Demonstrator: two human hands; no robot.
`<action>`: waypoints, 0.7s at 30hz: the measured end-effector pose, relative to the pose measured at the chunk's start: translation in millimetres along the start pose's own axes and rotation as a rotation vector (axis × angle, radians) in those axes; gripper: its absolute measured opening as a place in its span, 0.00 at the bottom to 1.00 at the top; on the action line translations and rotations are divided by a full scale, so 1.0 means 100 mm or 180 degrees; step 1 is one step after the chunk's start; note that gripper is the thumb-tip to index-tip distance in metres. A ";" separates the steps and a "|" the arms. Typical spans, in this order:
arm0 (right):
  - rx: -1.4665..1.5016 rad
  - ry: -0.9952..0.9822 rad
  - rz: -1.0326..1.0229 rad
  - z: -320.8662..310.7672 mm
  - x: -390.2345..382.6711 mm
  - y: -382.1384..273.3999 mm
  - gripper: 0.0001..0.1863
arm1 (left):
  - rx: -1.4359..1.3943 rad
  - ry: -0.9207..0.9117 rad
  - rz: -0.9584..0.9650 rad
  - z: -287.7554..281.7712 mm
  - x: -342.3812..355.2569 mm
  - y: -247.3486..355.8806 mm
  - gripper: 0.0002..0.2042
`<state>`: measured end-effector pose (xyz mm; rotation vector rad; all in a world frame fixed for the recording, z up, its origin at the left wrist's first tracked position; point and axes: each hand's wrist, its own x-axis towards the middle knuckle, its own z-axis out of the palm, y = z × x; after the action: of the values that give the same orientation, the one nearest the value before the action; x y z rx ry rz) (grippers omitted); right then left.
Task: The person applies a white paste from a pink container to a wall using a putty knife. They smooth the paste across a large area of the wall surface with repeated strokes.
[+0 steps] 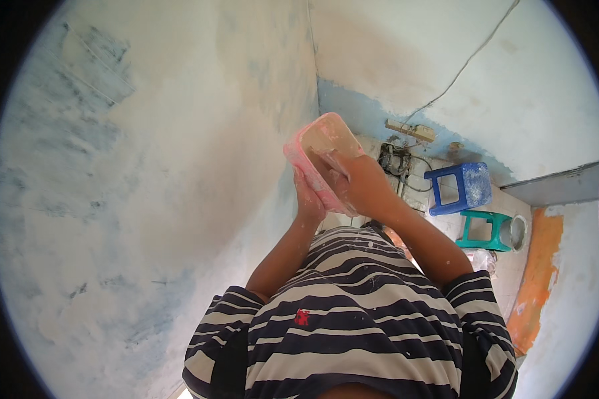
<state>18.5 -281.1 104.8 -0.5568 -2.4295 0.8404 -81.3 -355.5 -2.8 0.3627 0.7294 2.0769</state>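
Note:
A pink rectangular tub [300, 156], its rim and sides smeared with pale filler, is held up in front of my chest beside the left wall. My left hand [309, 199] wraps round its near left side. Over the tub's opening reaches my right hand [361, 181], its fingers bent inward and smudged with whitish paste. Whatever those fingers grip is hidden inside the tub. Light brownish paste or residue coats the tub's inner wall.
Patchy white filler covers the left wall [180, 133]. To the right on the tiled floor are a blue stool [476, 186], a green stool [498, 231] with a round whitish container [518, 233] by it, and tangled dark cables [394, 161]. A power strip [409, 130] is at the far wall.

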 end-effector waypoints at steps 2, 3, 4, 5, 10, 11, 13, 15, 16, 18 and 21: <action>0.0038 -0.0132 0.0126 -0.10 0.06 0.02 0.21 | -0.0021 0.0067 -0.0046 -0.02 -0.03 0.00 0.30; 0.0241 -0.0144 0.0386 -0.21 0.12 -0.05 0.21 | -0.0120 0.0144 -0.0080 -0.04 -0.04 -0.01 0.30; 0.0444 -0.0156 0.0646 -0.27 0.18 -0.08 0.20 | -0.0219 0.0223 -0.0112 -0.05 -0.04 -0.02 0.30; 0.0435 -0.0161 0.0632 -0.27 0.23 -0.08 0.20 | -0.0227 0.0220 -0.0098 -0.06 -0.02 -0.03 0.30; -0.0006 -0.0152 0.0199 -0.08 0.20 -0.06 0.19 | -0.0153 -0.0031 0.0143 -0.03 0.00 -0.02 0.31; -0.0013 -0.0144 0.0203 -0.02 0.18 -0.05 0.19 | -0.0155 -0.0040 0.0138 -0.04 0.02 -0.01 0.31; 0.0022 0.0184 -0.0348 0.08 0.16 -0.06 0.19 | -0.0118 -0.0013 0.0231 -0.07 0.03 0.02 0.32; 0.0232 -0.0118 0.0273 -0.06 0.21 -0.09 0.19 | -0.0104 -0.0050 0.0228 -0.09 0.00 0.07 0.32; 0.0427 -0.0399 0.0885 -0.14 0.27 -0.11 0.19 | -0.0089 -0.0115 0.0228 -0.09 0.01 0.09 0.32; 0.0298 -0.0227 0.0814 -0.19 0.36 -0.11 0.20 | -0.0033 0.0023 0.0174 -0.09 0.01 0.05 0.33; 0.0053 -0.0014 0.0467 -0.09 0.36 -0.19 0.19 | -0.0012 -0.0059 0.0158 -0.17 0.00 0.04 0.34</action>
<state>-8.3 -272.1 135.3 -0.7348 -2.4058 0.9214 -92.2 -363.4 -13.7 0.4013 0.7119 2.1185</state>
